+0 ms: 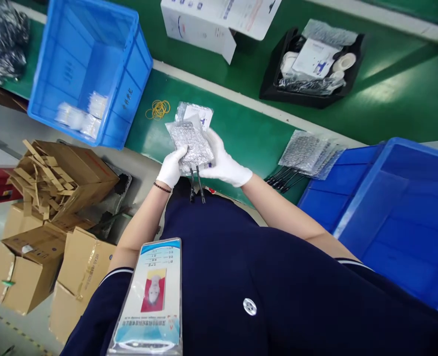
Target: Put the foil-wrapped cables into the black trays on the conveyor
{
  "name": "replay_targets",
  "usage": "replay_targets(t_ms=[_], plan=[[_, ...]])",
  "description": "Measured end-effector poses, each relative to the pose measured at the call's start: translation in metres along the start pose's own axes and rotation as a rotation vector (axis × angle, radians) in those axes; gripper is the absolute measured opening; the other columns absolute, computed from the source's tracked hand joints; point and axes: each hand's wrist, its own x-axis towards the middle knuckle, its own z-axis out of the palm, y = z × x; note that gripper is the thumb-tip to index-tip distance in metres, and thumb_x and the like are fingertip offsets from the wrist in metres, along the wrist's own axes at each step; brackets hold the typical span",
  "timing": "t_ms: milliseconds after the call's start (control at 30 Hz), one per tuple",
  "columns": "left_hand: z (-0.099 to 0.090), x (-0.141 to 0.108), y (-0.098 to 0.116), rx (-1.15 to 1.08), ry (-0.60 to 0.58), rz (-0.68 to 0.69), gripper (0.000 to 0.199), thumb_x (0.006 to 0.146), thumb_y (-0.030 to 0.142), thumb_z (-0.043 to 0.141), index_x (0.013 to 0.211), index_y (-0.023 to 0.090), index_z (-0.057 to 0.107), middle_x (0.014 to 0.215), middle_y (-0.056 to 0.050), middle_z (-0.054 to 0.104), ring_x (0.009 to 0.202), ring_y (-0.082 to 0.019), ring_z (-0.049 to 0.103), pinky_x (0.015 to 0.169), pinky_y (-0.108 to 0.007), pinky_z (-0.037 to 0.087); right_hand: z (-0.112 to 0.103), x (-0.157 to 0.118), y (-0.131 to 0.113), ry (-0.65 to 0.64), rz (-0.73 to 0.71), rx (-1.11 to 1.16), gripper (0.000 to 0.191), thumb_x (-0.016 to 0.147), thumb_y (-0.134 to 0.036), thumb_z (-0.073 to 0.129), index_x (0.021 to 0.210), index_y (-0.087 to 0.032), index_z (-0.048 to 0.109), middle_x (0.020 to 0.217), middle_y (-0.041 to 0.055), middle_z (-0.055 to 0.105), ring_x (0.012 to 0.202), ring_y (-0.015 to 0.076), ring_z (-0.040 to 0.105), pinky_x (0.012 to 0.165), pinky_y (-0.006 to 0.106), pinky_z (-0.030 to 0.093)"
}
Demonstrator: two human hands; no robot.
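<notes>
Both my hands wear white gloves and hold one small bubble-wrap pouch (192, 142) over the near edge of the green table (248, 133). My left hand (170, 168) grips its lower left side. My right hand (222, 160) supports it from the right and behind. Two thin black leads (197, 185) hang from the pouch's bottom. A second clear pouch with a white card (200, 112) lies just behind it.
A blue crate (88, 74) with white packets stands at the left, another blue crate (393, 212) at the right. More bubble pouches with black leads (304, 155) lie right of my hands. Yellow rubber bands (158, 109), a black tray (311, 64), a white box (211, 22); cardboard boxes (48, 222) on the floor.
</notes>
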Motion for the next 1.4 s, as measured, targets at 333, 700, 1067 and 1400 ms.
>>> replay_targets(t_ms=[333,700,1067,1400], plan=[[0.038,-0.007,0.033,0.292,-0.262,0.171,0.046,0.075,0.046,0.077,0.107,0.013,0.072,0.113,-0.008,0.071,0.112,-0.028,0.062,0.104,-0.039,0.045,-0.012,0.004,-0.031,0.520,0.115,-0.203,0.026,0.071,-0.043,0.067,0.075,-0.021,0.054,0.077,0.0001,0.061,0.074,0.0201,0.057,0.073,0.036,0.045],[0.076,0.006,0.057,0.437,-0.458,0.272,0.046,0.082,0.049,0.068,0.110,0.012,0.069,0.119,-0.010,0.069,0.116,-0.029,0.060,0.107,-0.042,0.044,-0.038,0.014,-0.068,0.724,0.122,-0.180,0.029,0.062,-0.034,0.070,0.058,-0.020,0.044,0.058,-0.0066,0.044,0.058,0.0118,0.039,0.058,0.027,0.030],[0.092,0.019,0.072,0.480,-0.581,0.344,0.045,0.087,0.045,0.064,0.121,0.015,0.065,0.123,-0.009,0.067,0.124,-0.028,0.056,0.113,-0.042,0.041,-0.053,0.020,-0.081,0.745,0.125,-0.158,0.030,0.062,-0.035,0.070,0.059,-0.020,0.043,0.058,-0.0067,0.043,0.058,0.0118,0.039,0.056,0.028,0.029],[0.077,0.023,0.059,0.293,-0.515,0.273,0.037,0.086,0.044,0.068,0.111,0.016,0.069,0.118,-0.008,0.069,0.119,-0.027,0.059,0.111,-0.041,0.042,-0.044,0.019,-0.069,0.686,0.106,-0.073,0.029,0.067,-0.036,0.071,0.086,-0.021,0.055,0.079,-0.0021,0.059,0.073,0.0166,0.054,0.067,0.030,0.042]])
